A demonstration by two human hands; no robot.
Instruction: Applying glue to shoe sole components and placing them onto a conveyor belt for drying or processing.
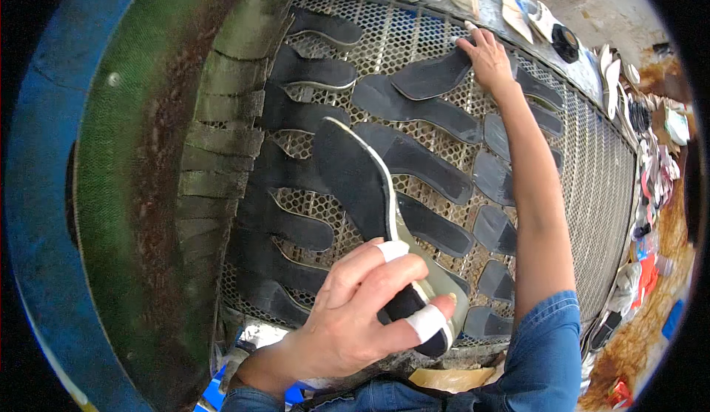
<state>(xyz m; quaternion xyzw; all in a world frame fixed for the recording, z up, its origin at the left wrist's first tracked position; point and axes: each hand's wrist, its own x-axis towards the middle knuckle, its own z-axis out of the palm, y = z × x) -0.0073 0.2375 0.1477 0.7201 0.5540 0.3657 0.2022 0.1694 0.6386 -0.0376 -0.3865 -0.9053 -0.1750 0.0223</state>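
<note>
My left hand, its fingers partly wrapped in white tape, grips a small stack of shoe insoles near the front of a metal mesh conveyor. The top insole is black with a pale edge; a grey-green one shows beneath it. At the far side, my right hand closes on the end of another black insole, which overlaps the insole lying nearer. Its fingertips are partly out of sight. Several black insoles lie in rows on the mesh around both hands.
To the left, a green curved cover with a hanging strip curtain overhangs the mesh, and some insoles reach under it. A ledge along the far and right side carries pale soles, a black roll of tape and mixed clutter.
</note>
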